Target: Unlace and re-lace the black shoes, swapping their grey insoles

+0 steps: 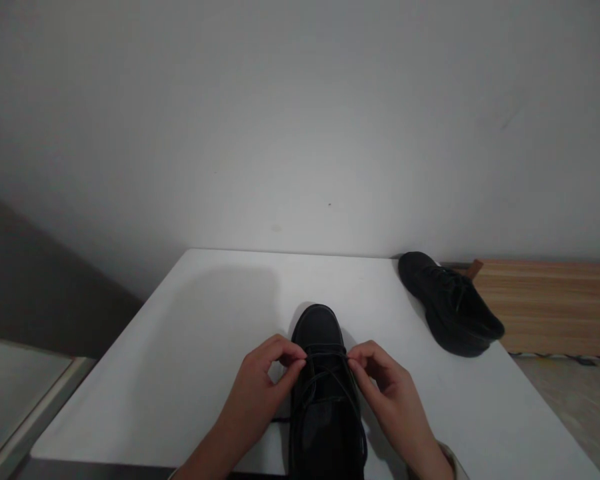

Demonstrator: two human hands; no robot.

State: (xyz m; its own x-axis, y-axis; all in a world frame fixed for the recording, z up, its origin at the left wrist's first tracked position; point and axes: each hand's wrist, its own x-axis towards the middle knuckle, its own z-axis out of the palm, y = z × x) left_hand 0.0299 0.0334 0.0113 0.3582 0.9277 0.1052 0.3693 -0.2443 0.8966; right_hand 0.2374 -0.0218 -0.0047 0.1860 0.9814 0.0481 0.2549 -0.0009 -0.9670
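Observation:
A black lace-up shoe (319,325) lies on the white table with its toe pointing away from me and its opening towards me. Black shoelaces (330,375) cross loosely over its tongue. At the left side of the lacing, my left hand (263,383) pinches a lace between thumb and index finger. Opposite it, my right hand (387,387) pinches the lace at the right edge in the same way. One lace end sticks out past the shoe's left side, below my left hand. The heel is cut off by the lower frame edge.
A second black shoe (447,303), laced, stands at the table's right edge, near the wall. The white table (205,320) reaches back to a pale wall (300,133). Beyond its right edge is a wood-grained surface (555,303); a light-coloured ledge (40,413) lies at the left.

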